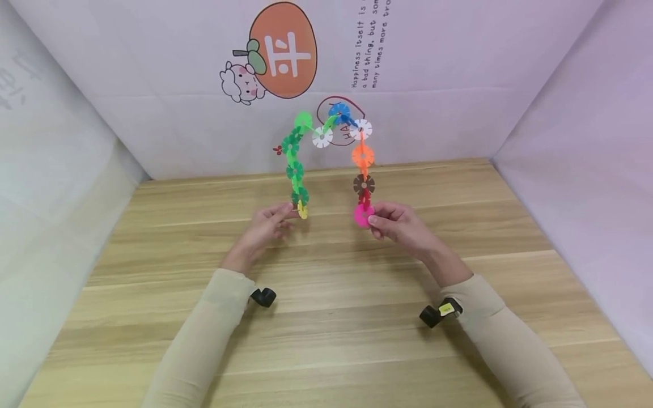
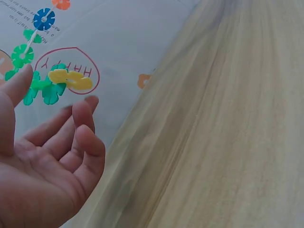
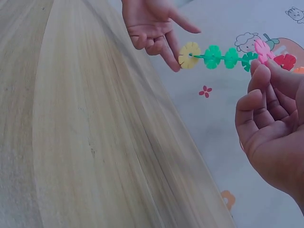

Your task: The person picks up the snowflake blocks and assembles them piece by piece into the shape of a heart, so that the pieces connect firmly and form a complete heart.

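Note:
A chain of interlocking plastic snowflake discs (image 1: pixel 363 156) arches above the table in the head view, its discs green, white, blue, orange, brown, red, pink and yellow. My right hand (image 1: pixel 403 225) pinches the pink disc (image 1: pixel 363 216) at one end between thumb and fingers. At the other end is the yellow disc (image 3: pixel 189 55), with my left hand (image 1: pixel 265 228) beside it. The left wrist view shows the left thumb and fingers spread apart, with a gap round the yellow disc. Whether a left fingertip touches that disc I cannot tell.
The wooden table (image 1: pixel 326 340) lies beneath both forearms. A white backdrop (image 1: pixel 439 85) with an orange fruit drawing (image 1: pixel 301 34) and printed text rises behind it, and white side walls (image 1: pixel 586 141) stand left and right. A small black camera (image 1: pixel 264 297) is strapped at each wrist.

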`<action>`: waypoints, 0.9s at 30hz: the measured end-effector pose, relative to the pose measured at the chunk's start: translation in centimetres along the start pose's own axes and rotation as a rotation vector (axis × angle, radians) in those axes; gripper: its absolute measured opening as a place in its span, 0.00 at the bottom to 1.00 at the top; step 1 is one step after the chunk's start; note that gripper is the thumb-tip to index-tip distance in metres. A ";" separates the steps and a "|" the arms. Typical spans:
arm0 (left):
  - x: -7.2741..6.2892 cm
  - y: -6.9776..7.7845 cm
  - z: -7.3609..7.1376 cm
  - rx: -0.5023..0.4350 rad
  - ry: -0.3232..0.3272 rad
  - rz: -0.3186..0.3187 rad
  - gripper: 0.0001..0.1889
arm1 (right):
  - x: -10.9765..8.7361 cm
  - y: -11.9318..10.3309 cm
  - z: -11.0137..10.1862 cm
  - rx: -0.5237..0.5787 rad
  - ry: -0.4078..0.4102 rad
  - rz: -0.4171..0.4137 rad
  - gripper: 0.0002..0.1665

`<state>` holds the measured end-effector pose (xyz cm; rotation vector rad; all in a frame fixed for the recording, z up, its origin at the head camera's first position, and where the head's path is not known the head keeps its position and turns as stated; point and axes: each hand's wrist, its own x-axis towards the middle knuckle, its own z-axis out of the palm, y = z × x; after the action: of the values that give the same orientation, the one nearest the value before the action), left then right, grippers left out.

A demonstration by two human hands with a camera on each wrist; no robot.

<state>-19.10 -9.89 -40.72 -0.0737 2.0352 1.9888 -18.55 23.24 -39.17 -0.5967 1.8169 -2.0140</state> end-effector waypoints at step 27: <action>-0.9 0.0 0.9 -0.147 -0.104 0.109 0.11 | -0.3 0.6 -0.7 -0.104 0.000 -0.008 0.07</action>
<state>-18.11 -9.19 -40.47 0.1096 1.8640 2.1582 -18.66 23.97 -39.88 -0.6347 1.9316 -1.9336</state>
